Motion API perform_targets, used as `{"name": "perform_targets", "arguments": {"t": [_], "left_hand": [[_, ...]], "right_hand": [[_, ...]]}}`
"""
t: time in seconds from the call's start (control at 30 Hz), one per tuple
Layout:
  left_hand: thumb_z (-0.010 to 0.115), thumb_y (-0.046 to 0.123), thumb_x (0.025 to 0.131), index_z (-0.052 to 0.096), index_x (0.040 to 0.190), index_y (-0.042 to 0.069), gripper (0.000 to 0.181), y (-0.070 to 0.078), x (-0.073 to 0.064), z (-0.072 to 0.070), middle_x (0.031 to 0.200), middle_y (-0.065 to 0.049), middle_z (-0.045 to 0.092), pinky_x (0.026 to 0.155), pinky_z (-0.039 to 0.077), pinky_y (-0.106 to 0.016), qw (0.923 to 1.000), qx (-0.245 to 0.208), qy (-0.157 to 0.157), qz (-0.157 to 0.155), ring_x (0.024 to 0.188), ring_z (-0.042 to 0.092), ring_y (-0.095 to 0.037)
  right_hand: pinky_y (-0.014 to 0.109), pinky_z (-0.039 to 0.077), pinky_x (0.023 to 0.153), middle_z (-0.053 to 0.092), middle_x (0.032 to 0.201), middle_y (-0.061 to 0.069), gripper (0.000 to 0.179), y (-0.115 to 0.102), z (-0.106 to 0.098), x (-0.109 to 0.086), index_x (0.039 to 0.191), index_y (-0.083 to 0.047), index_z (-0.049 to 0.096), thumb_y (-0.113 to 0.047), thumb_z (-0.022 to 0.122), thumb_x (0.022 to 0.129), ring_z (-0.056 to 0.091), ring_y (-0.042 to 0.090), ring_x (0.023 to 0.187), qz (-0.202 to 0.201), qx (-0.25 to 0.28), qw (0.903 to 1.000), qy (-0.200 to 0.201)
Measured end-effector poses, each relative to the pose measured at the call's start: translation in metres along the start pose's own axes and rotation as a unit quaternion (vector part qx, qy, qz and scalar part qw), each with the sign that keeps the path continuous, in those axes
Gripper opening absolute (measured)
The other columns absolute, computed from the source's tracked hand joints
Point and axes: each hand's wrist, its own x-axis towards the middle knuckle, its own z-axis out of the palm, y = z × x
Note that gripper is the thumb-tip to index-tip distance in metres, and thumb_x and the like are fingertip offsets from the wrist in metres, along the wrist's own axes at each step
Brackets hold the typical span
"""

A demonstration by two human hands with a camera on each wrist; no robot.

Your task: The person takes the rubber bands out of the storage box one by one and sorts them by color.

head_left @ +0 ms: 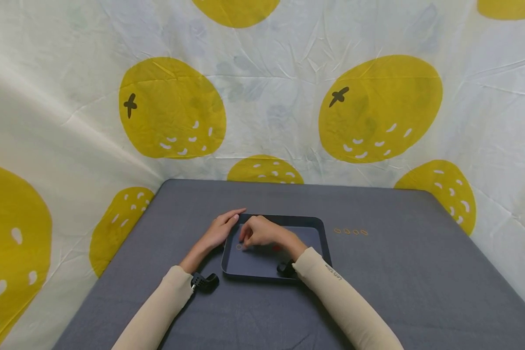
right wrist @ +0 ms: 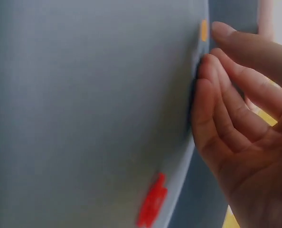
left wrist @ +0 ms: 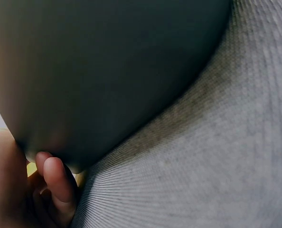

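A shallow dark tray (head_left: 271, 279) lies on the grey cloth. My left hand (head_left: 220, 229) rests at its far left corner, fingers fairly straight along the rim. In the left wrist view, fingertips (left wrist: 58, 178) press near the edge of the tray (left wrist: 131, 85). Over the left part of the tray, my right hand (head_left: 262, 232) reaches down with bent, relaxed fingers. Beside its fingertips lies a thin orange ring (head_left: 239, 247), seen edge-on as an orange spot (right wrist: 204, 30) in the right wrist view. A small red piece (head_left: 276, 248) sits on the tray floor under that hand.
Several thin orange rings (head_left: 351, 232) lie in a row on the cloth right of the tray. The grey table (head_left: 420, 272) reaches back to a white curtain (head_left: 271, 112) printed with yellow fruit. Small black cameras (head_left: 205, 283) hang under the wrists.
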Motion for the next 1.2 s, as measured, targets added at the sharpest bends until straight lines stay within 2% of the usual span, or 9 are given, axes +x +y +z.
{"name": "perform_targets", "arguments": {"t": [0.17,0.57,0.87,1.2], "left_hand": [[0.042,0.03,0.113,0.055,0.152,0.021,0.042,0.0007,0.0,0.0001,0.155,-0.011,0.054,0.115,0.042,-0.057,1.0,-0.006,0.003,-0.003,0.142,0.052,-0.034],[0.042,0.031,0.113,0.054,0.152,0.016,0.044,0.0013,0.0007,0.0007,0.155,-0.011,0.055,0.116,0.041,-0.058,1.0,-0.002,0.005,-0.001,0.143,0.051,-0.034],[0.042,0.031,0.113,0.055,0.152,0.02,0.042,0.0005,0.0011,0.0012,0.155,-0.01,0.055,0.116,0.04,-0.059,1.0,-0.004,0.004,-0.005,0.144,0.05,-0.034],[0.043,0.032,0.113,0.056,0.151,0.022,0.041,0.0001,0.0015,0.0013,0.154,-0.009,0.056,0.117,0.04,-0.058,0.9999,0.002,0.009,-0.009,0.144,0.05,-0.033]], "right_hand": [[0.021,0.054,0.065,0.076,0.083,-0.005,0.012,-0.0027,0.0038,0.0005,0.098,-0.013,0.082,-0.015,0.085,0.086,0.065,0.004,0.07,0.01,-0.016,0.9998,0.005],[0.02,0.055,0.068,0.077,0.083,-0.005,0.004,-0.0063,0.007,0.004,0.09,-0.015,0.083,-0.015,0.085,0.087,0.066,0.002,0.071,-0.004,-0.033,0.9994,0.003],[0.019,0.054,0.065,0.076,0.079,-0.008,0.004,-0.006,0.0079,0.0054,0.088,-0.017,0.083,-0.016,0.085,0.086,0.065,0.002,0.069,-0.001,-0.026,0.9997,0.0],[0.019,0.054,0.067,0.077,0.08,-0.006,0.003,-0.0067,0.0088,0.0057,0.086,-0.015,0.083,-0.014,0.085,0.086,0.065,0.0,0.069,-0.009,-0.029,0.9995,-0.001]]}}
